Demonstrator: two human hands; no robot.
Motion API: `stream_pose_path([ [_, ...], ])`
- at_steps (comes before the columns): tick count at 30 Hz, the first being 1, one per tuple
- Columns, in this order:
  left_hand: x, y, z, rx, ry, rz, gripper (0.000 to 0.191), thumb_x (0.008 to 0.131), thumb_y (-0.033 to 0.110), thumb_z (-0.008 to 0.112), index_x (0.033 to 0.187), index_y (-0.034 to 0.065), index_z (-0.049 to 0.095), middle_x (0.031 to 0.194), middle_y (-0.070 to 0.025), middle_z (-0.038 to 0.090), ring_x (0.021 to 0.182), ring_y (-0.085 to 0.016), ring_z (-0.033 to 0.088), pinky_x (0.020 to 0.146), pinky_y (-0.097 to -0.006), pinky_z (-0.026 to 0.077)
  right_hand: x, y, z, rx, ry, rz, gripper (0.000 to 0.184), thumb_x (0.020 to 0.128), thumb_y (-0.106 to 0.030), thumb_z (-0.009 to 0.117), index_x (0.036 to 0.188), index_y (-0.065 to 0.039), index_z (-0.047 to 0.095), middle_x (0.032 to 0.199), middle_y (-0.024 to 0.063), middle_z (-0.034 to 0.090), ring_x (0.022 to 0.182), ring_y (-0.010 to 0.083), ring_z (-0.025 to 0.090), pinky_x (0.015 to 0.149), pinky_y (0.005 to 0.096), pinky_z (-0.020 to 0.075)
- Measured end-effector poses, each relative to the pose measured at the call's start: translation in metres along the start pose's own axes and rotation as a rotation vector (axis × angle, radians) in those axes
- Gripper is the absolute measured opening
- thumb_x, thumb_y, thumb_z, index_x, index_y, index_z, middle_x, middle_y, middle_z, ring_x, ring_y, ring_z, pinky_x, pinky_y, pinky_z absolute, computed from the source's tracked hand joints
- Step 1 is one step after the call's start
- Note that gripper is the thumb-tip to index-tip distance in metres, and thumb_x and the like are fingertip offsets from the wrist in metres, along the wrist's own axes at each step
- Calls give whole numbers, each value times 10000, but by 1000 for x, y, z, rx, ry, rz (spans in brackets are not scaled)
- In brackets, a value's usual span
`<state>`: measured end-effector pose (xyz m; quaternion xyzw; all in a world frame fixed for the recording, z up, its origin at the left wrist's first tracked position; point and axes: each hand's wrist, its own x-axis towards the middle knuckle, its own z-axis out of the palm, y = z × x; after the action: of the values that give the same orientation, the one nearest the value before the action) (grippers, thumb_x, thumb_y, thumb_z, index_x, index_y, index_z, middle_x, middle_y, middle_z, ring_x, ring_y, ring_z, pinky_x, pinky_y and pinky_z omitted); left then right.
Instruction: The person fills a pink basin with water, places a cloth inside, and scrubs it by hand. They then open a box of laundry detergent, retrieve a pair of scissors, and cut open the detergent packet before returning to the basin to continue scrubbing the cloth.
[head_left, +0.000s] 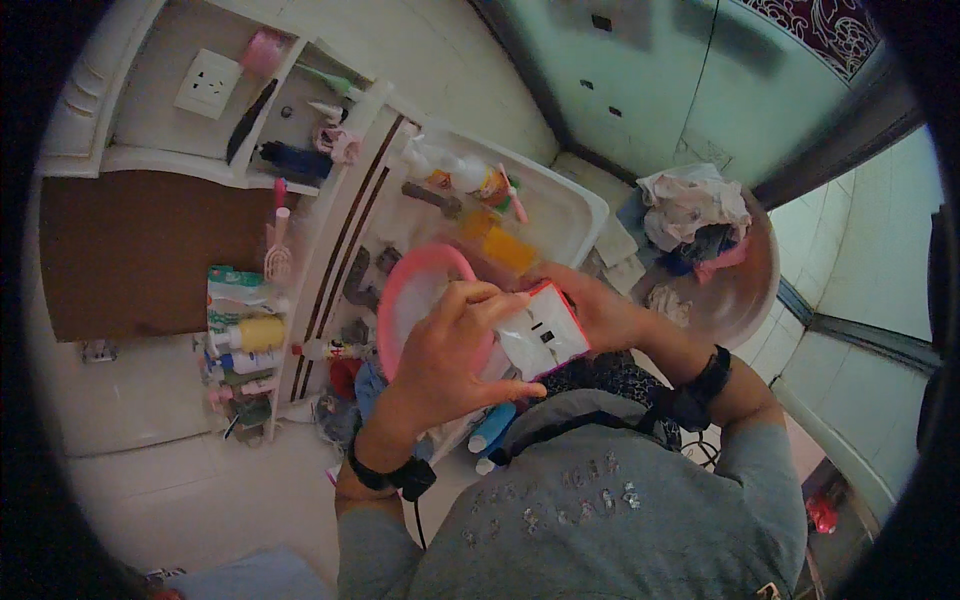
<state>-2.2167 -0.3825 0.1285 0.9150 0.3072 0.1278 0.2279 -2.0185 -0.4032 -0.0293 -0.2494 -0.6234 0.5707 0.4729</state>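
Observation:
A white packet (544, 334) with a red edge and a small dark printed square is held in front of my chest. My right hand (600, 307) grips its right side. On the other side, my left hand (450, 352) has its fingers over the packet's upper left edge and its thumb along the lower edge. Behind my left hand, a pink basin (388, 300) is partly covered by it. Just beyond my right hand lies a blurred orange-yellow object (510, 251), too unclear to name.
A white washbasin (592, 214) holds bottles (469, 174) and a pink-handled brush (514, 196) on its far side. To the left, a mirror cabinet (300, 56) has a shelf of tubes and bottles (259, 334). A large tub (765, 277) with cloth-like items stands right.

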Motion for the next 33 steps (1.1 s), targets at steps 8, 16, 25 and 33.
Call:
stream_pose_path([
  [8,6,17,-3,18,-34,-32,676,633,184,878,1217,55,561,1167,-143,492,1078,-317,562,924,-398,499,-1,-13,-5,-174,87,-108,688,708,-211,857,1257,-34,483,1186,124,543,1141,251,548,979,351,435],
  [16,8,20,4,16,-36,-79,597,552,95,853,1076,76,568,1130,-137,502,1068,-323,552,911,-406,487,-8,-7,1,-214,167,-93,748,656,-192,865,1283,-49,483,1155,170,541,1112,355,553,980,410,439],
  [25,11,20,6,-11,-87,-26,584,641,171,875,1132,47,582,1142,-143,484,991,-287,562,829,-370,517,-20,-10,-1,-5,43,25,728,642,-172,866,1263,-45,508,1182,114,559,1122,223,567,962,341,453],
  [33,14,9,0,-219,-305,25,445,735,151,819,1147,109,655,1263,-126,495,946,-246,601,820,-356,535,-28,-19,-15,132,-291,124,802,581,-93,852,1295,-55,490,1121,69,594,1062,169,566,944,319,462],
])
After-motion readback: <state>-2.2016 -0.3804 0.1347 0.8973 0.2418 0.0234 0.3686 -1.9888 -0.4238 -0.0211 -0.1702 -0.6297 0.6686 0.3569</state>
